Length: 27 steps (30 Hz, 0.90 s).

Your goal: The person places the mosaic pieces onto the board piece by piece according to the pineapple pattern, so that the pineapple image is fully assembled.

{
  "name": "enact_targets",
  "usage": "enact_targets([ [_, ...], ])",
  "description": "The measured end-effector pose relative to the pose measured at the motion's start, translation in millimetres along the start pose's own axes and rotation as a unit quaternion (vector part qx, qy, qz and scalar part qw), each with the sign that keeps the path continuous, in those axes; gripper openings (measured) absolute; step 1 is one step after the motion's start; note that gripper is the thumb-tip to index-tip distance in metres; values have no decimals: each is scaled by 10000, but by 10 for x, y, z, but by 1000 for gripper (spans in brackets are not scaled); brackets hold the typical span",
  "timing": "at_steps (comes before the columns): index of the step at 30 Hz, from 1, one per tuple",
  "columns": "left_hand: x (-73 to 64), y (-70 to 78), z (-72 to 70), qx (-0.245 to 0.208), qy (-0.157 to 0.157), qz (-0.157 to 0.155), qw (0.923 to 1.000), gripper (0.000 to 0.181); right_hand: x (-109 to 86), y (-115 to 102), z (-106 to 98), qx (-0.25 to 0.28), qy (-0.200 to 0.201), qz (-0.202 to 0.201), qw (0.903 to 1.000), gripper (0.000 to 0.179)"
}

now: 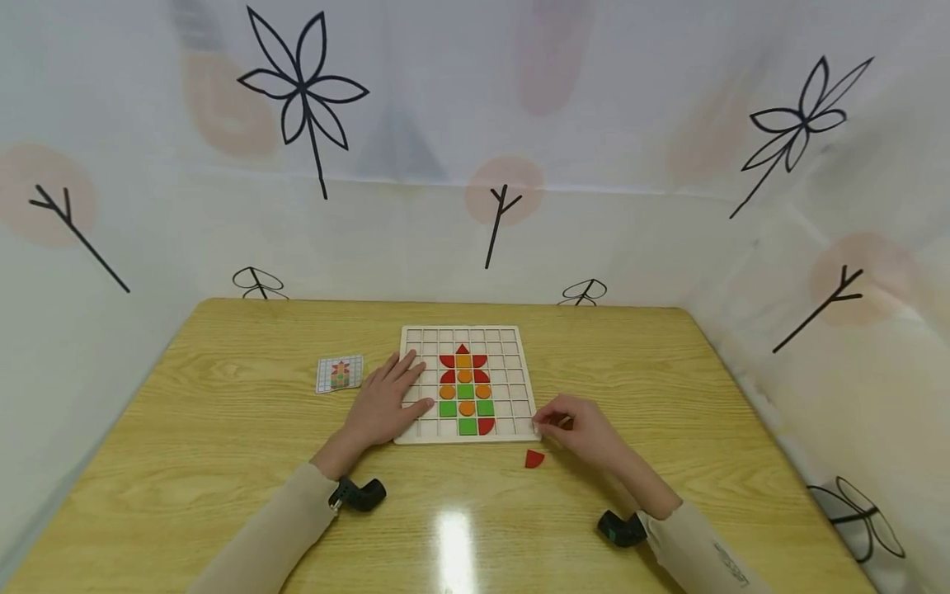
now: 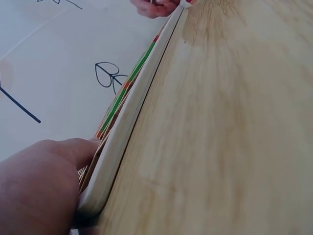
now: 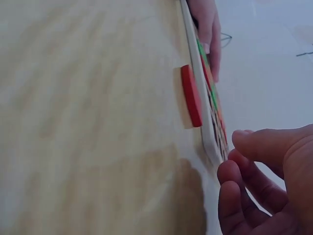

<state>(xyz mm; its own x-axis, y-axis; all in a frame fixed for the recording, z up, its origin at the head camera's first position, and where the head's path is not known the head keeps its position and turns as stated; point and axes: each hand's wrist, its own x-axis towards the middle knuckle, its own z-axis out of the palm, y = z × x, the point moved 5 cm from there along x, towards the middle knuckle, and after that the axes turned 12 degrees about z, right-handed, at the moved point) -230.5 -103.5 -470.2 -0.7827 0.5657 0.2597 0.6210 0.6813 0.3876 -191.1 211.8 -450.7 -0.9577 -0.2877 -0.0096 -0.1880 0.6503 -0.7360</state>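
A pale wooden grid board (image 1: pixel 508 371) lies on the table, filled in its middle columns with red, orange and green pieces such as a green square (image 1: pixel 467 426). My left hand (image 1: pixel 382 404) rests on its left edge with spread fingers. Beside the lower right corner, my right hand (image 1: pixel 582 429) has loosely bent fingers and nothing between them. In the right wrist view its thumb (image 3: pixel 261 144) and fingertips stand slightly apart. A loose red quarter-circle piece (image 1: pixel 533 459) lies on the table just in front of that corner, also seen edge-on as the red piece (image 3: pixel 191 96).
A small pattern card (image 1: pixel 340 374) with a similar coloured figure lies left of the board. The wooden table (image 1: pixel 297 330) reaches to a white cloth backdrop (image 1: pixel 416 239) with plant drawings. A dark wrist device (image 1: pixel 622 528) sits below the right wrist.
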Motion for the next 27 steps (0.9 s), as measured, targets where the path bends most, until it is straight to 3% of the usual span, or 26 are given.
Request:
enact_targets([
  [8, -5, -16, 5, 54, 14, 32, 10000, 68, -138, 20, 44, 100, -604, -12, 9981, 11],
  [13, -9, -13, 9, 25, 20, 48, 10000, 68, -149, -43, 72, -181, -960, -75, 9952, 15],
  [18, -5, -11, 8, 12, 39, 55, 10000, 68, -146, -65, 92, -434, -1063, -146, 9933, 16],
  [27, -11, -25, 14, 24, -16, -8, 10000, 68, -136, -64, 101, -336, -1145, -89, 9928, 19],
])
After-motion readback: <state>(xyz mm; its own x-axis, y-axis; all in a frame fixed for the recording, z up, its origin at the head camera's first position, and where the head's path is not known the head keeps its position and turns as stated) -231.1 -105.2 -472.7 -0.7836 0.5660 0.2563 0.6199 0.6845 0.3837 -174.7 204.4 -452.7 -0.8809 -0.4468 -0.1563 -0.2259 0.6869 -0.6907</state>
